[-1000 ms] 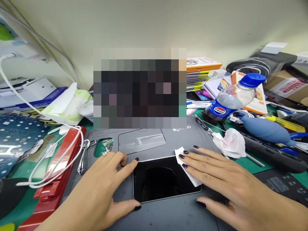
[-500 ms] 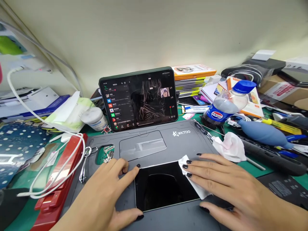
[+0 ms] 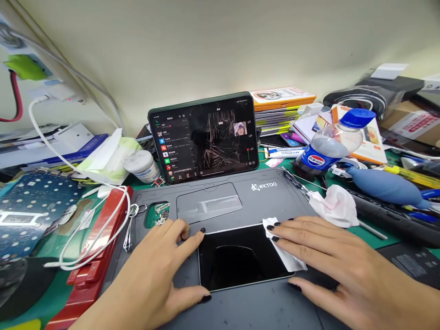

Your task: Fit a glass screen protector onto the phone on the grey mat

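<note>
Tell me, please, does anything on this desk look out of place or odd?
The cola bottle leans at a slant on the clutter instead of standing upright; its blue cap is on. A crumpled tissue lies loose near the right hand, which presses a white wipe on the dark screen. Nothing is spilled.

Glossy black glass screen (image 3: 240, 261) lies on a matt grey rubbery mat (image 3: 261, 307); soft white cloth wipe (image 3: 287, 256); clear plastic bottle (image 3: 330, 146).

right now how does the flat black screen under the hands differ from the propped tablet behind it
The flat black glass screen lies dark on the grey mat; the propped green-cased tablet stands tilted and lit. The flat screen is touched by both hands; the tablet is untouched. Both are dark glass rectangles.
</note>
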`<state>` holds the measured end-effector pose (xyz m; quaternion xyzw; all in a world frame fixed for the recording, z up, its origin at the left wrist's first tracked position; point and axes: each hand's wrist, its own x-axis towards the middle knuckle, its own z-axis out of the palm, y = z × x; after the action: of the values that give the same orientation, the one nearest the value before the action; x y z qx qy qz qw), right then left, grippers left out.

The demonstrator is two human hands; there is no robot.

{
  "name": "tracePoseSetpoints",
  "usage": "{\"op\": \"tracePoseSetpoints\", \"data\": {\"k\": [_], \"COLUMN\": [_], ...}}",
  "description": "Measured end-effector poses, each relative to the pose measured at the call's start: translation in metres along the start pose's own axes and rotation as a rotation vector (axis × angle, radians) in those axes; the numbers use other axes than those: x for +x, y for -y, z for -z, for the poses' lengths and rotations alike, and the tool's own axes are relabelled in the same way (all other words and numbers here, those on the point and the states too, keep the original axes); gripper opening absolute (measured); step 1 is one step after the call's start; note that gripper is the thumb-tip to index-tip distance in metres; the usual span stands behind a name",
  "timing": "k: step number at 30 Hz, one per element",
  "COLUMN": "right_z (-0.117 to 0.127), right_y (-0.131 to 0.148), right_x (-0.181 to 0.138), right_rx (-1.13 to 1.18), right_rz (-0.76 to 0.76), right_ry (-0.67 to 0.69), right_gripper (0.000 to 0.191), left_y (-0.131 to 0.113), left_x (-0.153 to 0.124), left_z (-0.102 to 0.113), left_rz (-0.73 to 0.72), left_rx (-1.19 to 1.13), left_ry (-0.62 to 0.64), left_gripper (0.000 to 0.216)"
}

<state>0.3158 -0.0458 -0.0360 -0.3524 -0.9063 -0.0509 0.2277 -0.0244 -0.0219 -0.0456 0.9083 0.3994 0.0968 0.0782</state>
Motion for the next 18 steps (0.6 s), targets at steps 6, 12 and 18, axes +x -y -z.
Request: {"op": "tracePoseSetpoints", "data": {"k": [6,12,18], "right_z": [0.0027,0.0011,-0.003], "right_y": [0.0007,-0.0002,-0.0016], "right_x": [0.0012,-0.0004,0.0], "right_rx": [0.072,0.087,0.082], "right_rz": [-0.007,-0.022,-0.02], "right_ry": [-0.016,-0.014,0.04], "right_gripper": [0.02,0.018,0.026], "left_y": [0.0017,0.0037,0.0059], "left_x": [-0.0034,-0.0067,-0.0063], "left_z": [-0.0045,-0.0063,-0.0043], "left_rz": [0.013,0.022,0.005], "left_rx": [-0.006,0.001,0.005], "left_ry": [-0.005,-0.001,-0.004], "left_gripper": [0.064,0.064,0.061]}}
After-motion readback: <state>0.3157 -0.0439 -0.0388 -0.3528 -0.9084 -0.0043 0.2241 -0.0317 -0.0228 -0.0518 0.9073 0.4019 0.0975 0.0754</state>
